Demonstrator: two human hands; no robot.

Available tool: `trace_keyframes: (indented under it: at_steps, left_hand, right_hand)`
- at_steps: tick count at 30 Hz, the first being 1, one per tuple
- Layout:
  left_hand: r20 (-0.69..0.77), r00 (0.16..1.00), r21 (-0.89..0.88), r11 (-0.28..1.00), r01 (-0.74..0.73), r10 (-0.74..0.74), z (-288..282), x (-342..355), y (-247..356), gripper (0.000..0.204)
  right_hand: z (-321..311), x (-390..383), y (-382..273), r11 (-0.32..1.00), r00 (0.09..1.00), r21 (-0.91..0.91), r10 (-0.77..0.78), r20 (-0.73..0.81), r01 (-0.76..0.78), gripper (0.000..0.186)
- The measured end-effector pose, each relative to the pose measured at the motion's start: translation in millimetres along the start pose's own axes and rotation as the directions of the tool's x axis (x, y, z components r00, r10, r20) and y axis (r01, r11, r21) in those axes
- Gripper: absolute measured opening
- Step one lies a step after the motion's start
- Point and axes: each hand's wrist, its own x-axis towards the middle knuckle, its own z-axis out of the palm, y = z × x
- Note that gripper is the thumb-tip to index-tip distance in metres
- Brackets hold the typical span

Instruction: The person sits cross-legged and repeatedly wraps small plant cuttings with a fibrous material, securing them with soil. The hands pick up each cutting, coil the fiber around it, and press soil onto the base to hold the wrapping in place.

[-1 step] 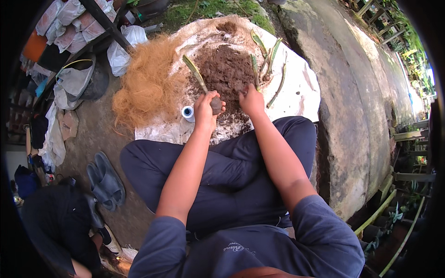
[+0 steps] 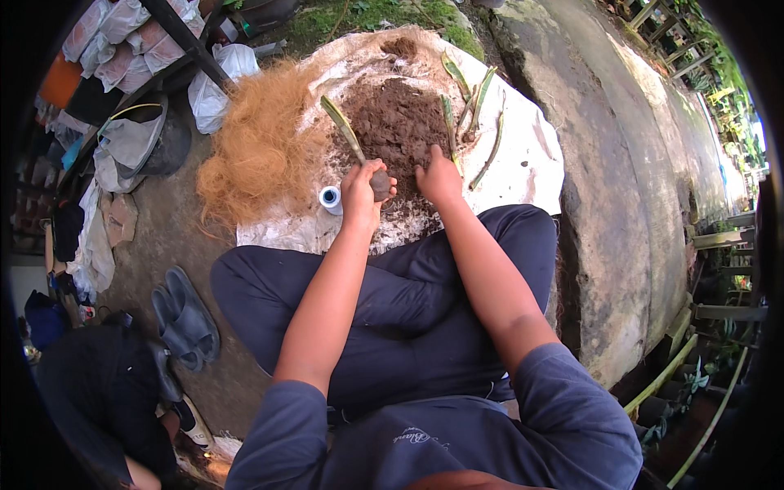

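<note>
My left hand is closed around a dark ball of soil, from which a green, yellow-edged plant leaf rises toward the upper left. At the lower right edge of a heap of moist brown soil is my right hand; its thumb and forefinger are apart, and its other fingers are partly hidden. Close beyond that hand lies an upright-pointing leaf cutting. More long leaf cuttings rest to the right of the heap. A white spool stands just left of my left hand.
Under the soil is a pale, dirt-stained sheet. Orange-brown fibre is piled on its left side. Grey slippers sit on the ground beside my crossed legs. Another person in dark clothes is at the lower left, near a dark bucket farther back.
My right hand has shifted slightly left, away from the leaf cuttings and along the soil's edge. My left hand keeps its hold on the soil ball.
</note>
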Motion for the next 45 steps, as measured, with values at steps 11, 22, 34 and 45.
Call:
trace_keyframes:
  at_steps: [11, 22, 34, 45]
  left_hand:
    - [0.042, 0.999, -0.076, 0.997, 0.028, -0.025, -5, 3, 0, 0.017]
    - [-0.007, 0.999, -0.098, 0.994, -0.047, 0.047, -17, 13, -3, 0.016]
    - [0.128, 0.992, 0.310, 0.950, -0.037, -0.004, 0, 3, -13, 0.042]
    - [0.027, 0.996, 0.311, 0.947, -0.084, 0.080, -4, 8, 2, 0.023]
  right_hand:
    - [12, 14, 20, 0.976, 1.000, 0.218, 0.020, 0.004, -0.021, 0.045]
    - [-7, 15, 22, 0.453, 0.946, 0.841, 0.262, 0.191, -0.295, 0.027]
    - [-43, -14, -23, 0.133, 0.922, 0.912, 0.035, 0.386, -0.387, 0.030]
    - [-49, -17, -28, 0.508, 0.944, 0.852, -0.203, 0.262, -0.128, 0.036]
